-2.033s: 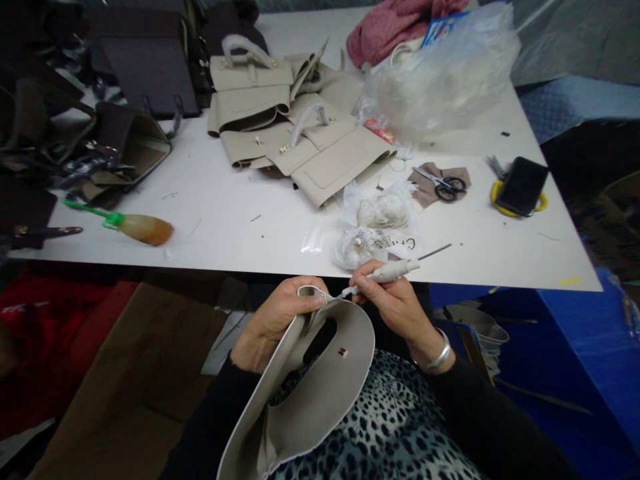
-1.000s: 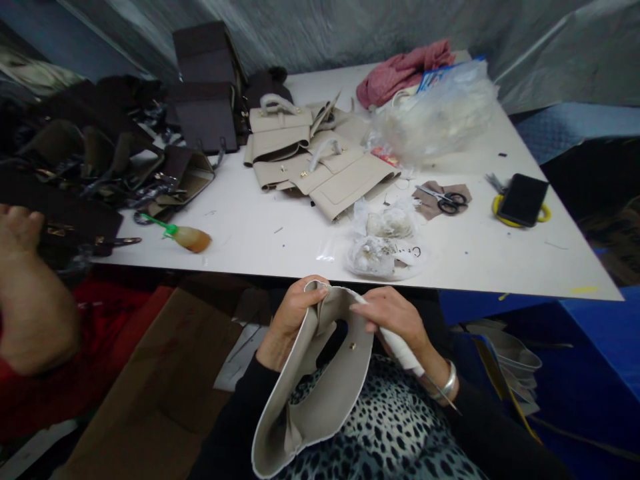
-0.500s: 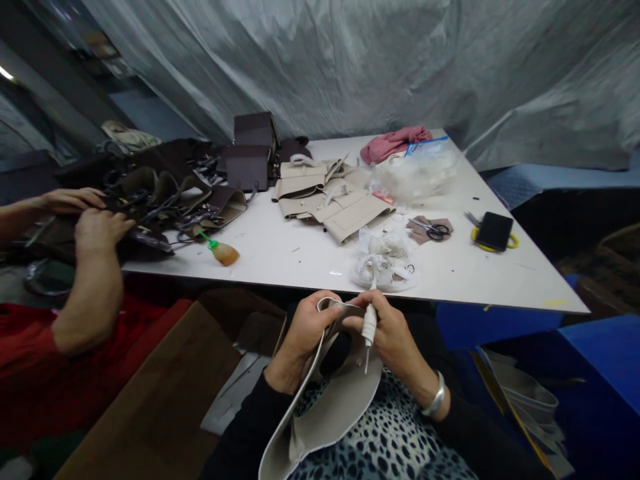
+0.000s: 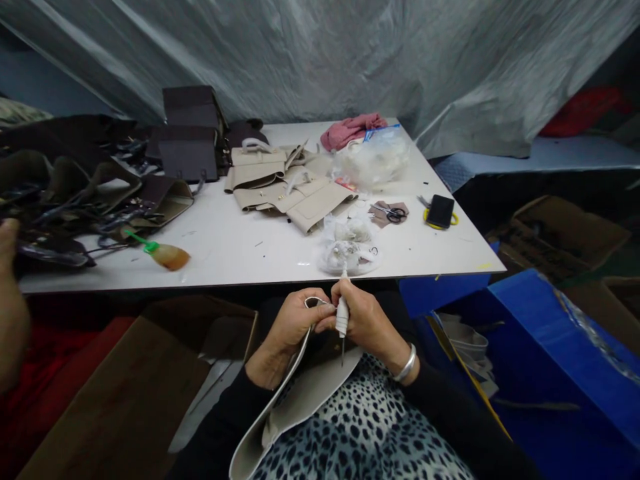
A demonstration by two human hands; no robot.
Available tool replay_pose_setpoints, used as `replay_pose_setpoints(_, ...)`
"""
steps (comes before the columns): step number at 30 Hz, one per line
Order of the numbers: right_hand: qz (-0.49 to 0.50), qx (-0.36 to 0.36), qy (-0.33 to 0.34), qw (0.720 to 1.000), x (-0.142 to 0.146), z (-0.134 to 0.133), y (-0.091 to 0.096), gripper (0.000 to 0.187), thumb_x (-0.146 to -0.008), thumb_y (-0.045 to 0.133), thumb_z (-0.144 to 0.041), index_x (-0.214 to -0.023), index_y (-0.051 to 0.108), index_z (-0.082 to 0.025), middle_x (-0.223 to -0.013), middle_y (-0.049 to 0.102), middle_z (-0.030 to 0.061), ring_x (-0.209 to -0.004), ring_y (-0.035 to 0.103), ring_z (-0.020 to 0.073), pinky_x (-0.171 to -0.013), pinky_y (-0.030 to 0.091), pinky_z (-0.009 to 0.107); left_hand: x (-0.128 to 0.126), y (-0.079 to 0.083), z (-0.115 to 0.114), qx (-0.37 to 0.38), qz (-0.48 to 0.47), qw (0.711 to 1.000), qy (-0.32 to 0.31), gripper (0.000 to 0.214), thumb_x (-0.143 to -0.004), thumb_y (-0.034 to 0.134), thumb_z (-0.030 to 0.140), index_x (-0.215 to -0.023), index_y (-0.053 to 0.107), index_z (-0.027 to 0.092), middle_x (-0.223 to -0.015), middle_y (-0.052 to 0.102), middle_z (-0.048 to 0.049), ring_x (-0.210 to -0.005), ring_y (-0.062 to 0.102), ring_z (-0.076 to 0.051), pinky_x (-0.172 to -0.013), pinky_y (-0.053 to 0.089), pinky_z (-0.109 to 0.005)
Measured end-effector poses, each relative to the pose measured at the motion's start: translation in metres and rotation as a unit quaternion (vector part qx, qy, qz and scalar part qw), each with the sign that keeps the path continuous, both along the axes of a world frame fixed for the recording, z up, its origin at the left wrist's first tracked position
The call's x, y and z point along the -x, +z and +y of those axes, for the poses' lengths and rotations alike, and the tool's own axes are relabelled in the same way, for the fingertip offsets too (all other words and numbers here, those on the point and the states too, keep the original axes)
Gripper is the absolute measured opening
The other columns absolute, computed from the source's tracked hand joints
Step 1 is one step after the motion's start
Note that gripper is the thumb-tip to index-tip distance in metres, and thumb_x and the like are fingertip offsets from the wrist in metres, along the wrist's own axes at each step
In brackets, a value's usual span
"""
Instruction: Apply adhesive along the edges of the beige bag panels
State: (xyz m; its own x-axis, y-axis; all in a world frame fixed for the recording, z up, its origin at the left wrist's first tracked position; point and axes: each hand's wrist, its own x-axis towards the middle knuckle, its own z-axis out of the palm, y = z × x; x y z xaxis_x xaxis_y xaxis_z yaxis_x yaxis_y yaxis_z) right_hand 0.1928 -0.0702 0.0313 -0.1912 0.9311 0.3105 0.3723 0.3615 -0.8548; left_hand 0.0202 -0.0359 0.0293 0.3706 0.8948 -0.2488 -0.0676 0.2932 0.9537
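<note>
My left hand [image 4: 286,328] is closed on the edge of a beige leather bag piece [image 4: 313,390], which curves down over my lap. An awl [image 4: 342,319] with a white wrapped handle is gripped in my right hand [image 4: 373,323], its thin metal point aimed downward. My right fingertips also meet the top edge of the leather beside my left thumb. Whatever small thing may be pinched between the fingertips is too small to make out. Just beyond my hands, a clear plastic bag of small white parts [image 4: 345,247] lies at the table's front edge.
Beige bag pieces [image 4: 320,203] and dark brown bags [image 4: 187,153] lie on the white table [image 4: 240,257]. A glue bottle [image 4: 170,256], scissors [image 4: 396,215] and a black phone-like object [image 4: 441,211] are there too. Boxes flank my lap. A co-worker's arm [image 4: 10,320] shows far left.
The view has turned right, so table and hands sit further left in it. My hands have come closer together at the leather's edge. The co-worker is mostly out of view.
</note>
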Motion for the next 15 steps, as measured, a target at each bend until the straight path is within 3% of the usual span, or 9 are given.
replay_pose_setpoints(3, 0.029, 0.007, -0.029, 0.999, 0.001, -0.001, -0.005, 0.023, -0.095, 0.075, -0.034, -0.091, 0.056, -0.022, -0.078, 0.056, -0.004, -0.066, 0.048, 0.0133, -0.063, 0.037, 0.025, 0.0, 0.003, 0.003, -0.035, 0.015, 0.999, -0.001, 0.037, -0.075, 0.088, 0.044, -0.066, 0.066, 0.015, -0.057, 0.056, 0.0014, -0.052, 0.046, -0.011, -0.052, 0.033, -0.023)
replay_pose_setpoints(7, 0.068, 0.063, -0.066, 0.994, 0.004, -0.003, -0.012, 0.027, -0.092, 0.078, -0.043, -0.088, 0.063, -0.02, -0.07, 0.056, -0.0048, -0.062, 0.049, 0.0129, -0.059, 0.037, 0.024, 0.006, 0.009, 0.0, -0.147, 0.101, 0.984, 0.002, 0.034, -0.087, 0.079, 0.046, -0.076, 0.075, 0.014, -0.072, 0.068, -0.0045, -0.068, 0.058, -0.016, -0.065, 0.044, -0.026)
replay_pose_setpoints(11, 0.069, 0.106, -0.056, 0.99, 0.003, -0.005, -0.015, 0.033, -0.091, 0.079, -0.049, -0.083, 0.068, -0.02, -0.065, 0.058, -0.0042, -0.059, 0.049, 0.0129, -0.057, 0.037, 0.024, 0.014, 0.006, -0.003, -0.101, 0.037, 0.992, 0.068, 0.045, -0.088, 0.077, 0.055, -0.113, 0.069, 0.018, -0.077, 0.072, -0.0021, -0.06, 0.058, -0.014, -0.057, 0.043, -0.024)
replay_pose_setpoints(13, 0.062, 0.103, -0.052, 0.991, 0.002, -0.007, -0.014, 0.035, -0.092, 0.077, -0.051, -0.079, 0.067, -0.02, -0.063, 0.056, -0.0042, -0.059, 0.048, 0.0128, -0.057, 0.036, 0.025, 0.018, 0.002, -0.001, -0.074, -0.012, 0.993, 0.089, 0.049, -0.089, 0.074, 0.06, -0.114, 0.066, 0.019, -0.085, 0.075, -0.0048, -0.068, 0.065, -0.017, -0.063, 0.049, -0.026)
replay_pose_setpoints(15, 0.056, 0.091, -0.049, 0.993, 0.001, -0.011, -0.013, 0.036, -0.094, 0.075, -0.051, -0.078, 0.066, -0.02, -0.063, 0.053, -0.0042, -0.059, 0.047, 0.0128, -0.057, 0.034, 0.026, 0.024, -0.004, 0.001, -0.074, -0.024, 0.993, 0.092, 0.05, -0.089, 0.073, 0.063, -0.11, 0.07, 0.017, -0.101, 0.078, -0.0109, -0.089, 0.071, -0.023, -0.078, 0.055, -0.032)
